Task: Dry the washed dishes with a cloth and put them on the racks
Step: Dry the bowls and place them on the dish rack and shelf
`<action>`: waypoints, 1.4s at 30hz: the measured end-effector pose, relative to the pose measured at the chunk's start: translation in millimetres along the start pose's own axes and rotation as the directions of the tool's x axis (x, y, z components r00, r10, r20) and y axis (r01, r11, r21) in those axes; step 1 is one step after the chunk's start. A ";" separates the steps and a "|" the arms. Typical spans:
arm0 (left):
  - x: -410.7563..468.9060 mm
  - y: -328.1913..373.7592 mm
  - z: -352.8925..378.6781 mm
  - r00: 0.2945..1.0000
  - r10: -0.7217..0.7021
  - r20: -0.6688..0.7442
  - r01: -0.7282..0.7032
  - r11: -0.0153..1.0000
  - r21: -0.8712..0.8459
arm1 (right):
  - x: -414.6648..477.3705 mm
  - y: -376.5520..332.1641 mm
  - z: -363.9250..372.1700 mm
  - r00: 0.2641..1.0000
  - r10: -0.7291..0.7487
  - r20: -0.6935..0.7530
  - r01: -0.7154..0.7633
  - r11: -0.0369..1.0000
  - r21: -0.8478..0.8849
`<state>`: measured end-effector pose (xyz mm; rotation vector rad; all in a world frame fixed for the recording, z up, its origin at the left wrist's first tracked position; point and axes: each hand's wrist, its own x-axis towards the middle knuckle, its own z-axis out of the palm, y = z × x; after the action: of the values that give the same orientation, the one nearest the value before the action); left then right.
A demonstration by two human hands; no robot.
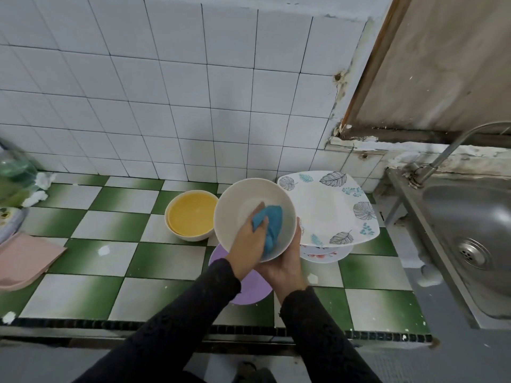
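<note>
**A:** Two hands share one white bowl (243,200). Which of yours carries it?

**B:** Your right hand (287,269) cups the bowl from beneath, fingers curled up round its near rim. It holds the bowl tilted above the checked counter (110,225).

**A:** And the other hand?

**B:** Your left hand (247,239) reaches into the bowl. Its fingers are bunched on a blue cloth (269,225) and press it against the inner wall.

**A:** What lies around the bowl?

**B:** To its left, a yellow bowl (190,214) stands on the counter near the tiled wall. To its right, a square plate with a leaf pattern (329,208) rests on top of the lower plates (323,255). A purple plate (255,293) lies under your wrists, partly hidden by the dark sleeves.

**A:** And farther out?

**B:** A steel sink (470,217) with its tap (442,158) sits at the right. A pink mat (25,258) lies at the left edge of the counter.
</note>
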<state>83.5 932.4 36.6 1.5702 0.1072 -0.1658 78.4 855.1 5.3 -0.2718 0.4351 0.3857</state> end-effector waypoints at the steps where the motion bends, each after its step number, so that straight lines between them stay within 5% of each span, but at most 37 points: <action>1: 3.6 5.1 -5.0 0.997 -0.011 -0.075 0.004 0.996 -0.091 | -0.8 -3.3 -1.5 0.999 0.027 0.017 -0.026 0.999 -0.021; 3: 6.5 6.8 -16.5 0.977 0.050 -0.209 -0.095 0.973 -0.211 | 1.9 -9.8 -5.6 0.998 0.044 0.036 -0.042 0.998 -0.048; 5: 9.2 -0.6 -22.7 0.927 0.236 -0.290 -0.271 0.959 -0.086 | 3.1 -13.9 -8.4 0.997 0.060 0.041 -0.058 0.997 -0.053; 8: 18.6 -19.5 -26.2 0.879 0.458 -0.133 -0.415 0.872 0.258 | 5.2 -11.6 -11.2 0.997 0.066 0.047 -0.061 0.993 -0.105; 10: 27.3 -29.0 -26.3 0.894 0.447 -0.021 -0.394 0.810 0.435 | 6.4 -7.8 -12.3 0.997 0.072 0.035 -0.066 0.989 -0.134; 15: 41.3 -45.0 -20.6 0.959 0.215 0.184 -0.269 0.491 0.829 | 4.2 -1.4 -8.7 0.996 0.077 0.048 -0.068 0.982 -0.175; 21: 49.4 -38.3 -33.0 0.929 -0.027 0.369 -0.304 0.512 0.803 | 7.5 -2.4 -14.0 0.987 0.080 0.140 -0.057 0.985 -0.164; 28: 48.6 -14.5 -28.6 0.847 -0.293 0.443 -0.200 0.597 0.777 | 17.9 -20.2 -28.0 0.990 0.007 0.141 0.013 0.990 -0.138; 31: 31.5 0.2 -22.3 0.843 -0.362 0.397 -0.149 0.553 0.820 | 19.1 -28.8 -31.9 0.997 0.001 0.081 0.015 0.979 -0.201; 33: 25.5 7.5 -19.2 0.858 -0.331 0.393 -0.133 0.594 0.793 | 18.6 -30.5 -32.0 0.996 -0.042 0.080 0.058 0.975 -0.216; 35: 17.3 12.2 -14.5 0.867 -0.300 0.397 -0.041 0.752 0.657 | 19.9 -29.1 -32.8 0.994 -0.085 0.067 0.097 0.975 -0.200; 38: 2.9 16.0 1.3 0.920 -0.200 0.337 0.153 0.975 0.162 | 20.5 -25.6 -31.2 0.993 -0.114 0.024 0.116 0.980 -0.164; 42: -0.3 25.5 18.4 0.977 -0.158 0.141 0.185 0.961 -0.206 | 12.0 -16.8 -18.7 0.994 -0.082 0.078 0.091 0.989 -0.117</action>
<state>87.0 913.8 61.7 1.3268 0.1597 -0.3750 88.8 837.5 -13.5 -0.3915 0.3276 0.3365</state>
